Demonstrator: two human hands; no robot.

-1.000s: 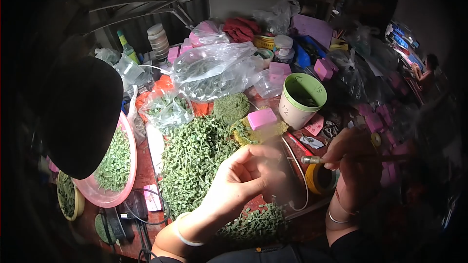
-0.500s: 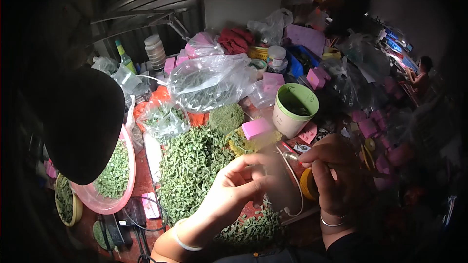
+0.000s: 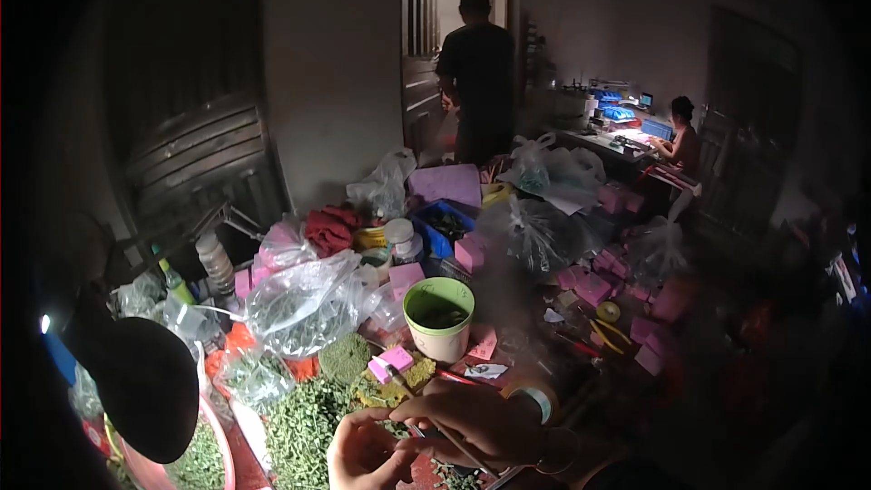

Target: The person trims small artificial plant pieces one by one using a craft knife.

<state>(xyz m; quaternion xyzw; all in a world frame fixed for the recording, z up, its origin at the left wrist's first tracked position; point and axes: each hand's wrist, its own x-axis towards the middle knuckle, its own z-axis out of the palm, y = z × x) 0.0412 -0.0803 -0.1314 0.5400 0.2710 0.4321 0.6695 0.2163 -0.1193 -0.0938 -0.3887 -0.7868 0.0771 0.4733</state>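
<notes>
My right hand [image 3: 485, 422] is closed around a thin brush-like stick [image 3: 454, 438], whose pale tip points up and left. Below the pile's right side, my left hand [image 3: 367, 454] has its fingers curled with thumb and forefinger close together. Its fingertips meet the right hand, and anything small between them is hidden. Beside the left hand lies a heap of small green pieces [image 3: 308, 426]. A pink block [image 3: 390, 364] rests on a yellow pad just beyond the hands. The green-rimmed cup [image 3: 439, 336] stands behind it, and a roll of tape [image 3: 535, 402] is near my right hand.
A dark lamp head [image 3: 150, 390] hangs at the left over a pink basin [image 3: 218, 431]. Plastic bags [image 3: 304, 304], pink blocks and pliers [image 3: 610, 336] crowd the table. One person [image 3: 476, 73] stands at a doorway; another [image 3: 680, 136] sits at a lit bench.
The view has tilted up and turned right, showing the doorway and bench. My hands have come together from apart, and the stick now points up and left between them.
</notes>
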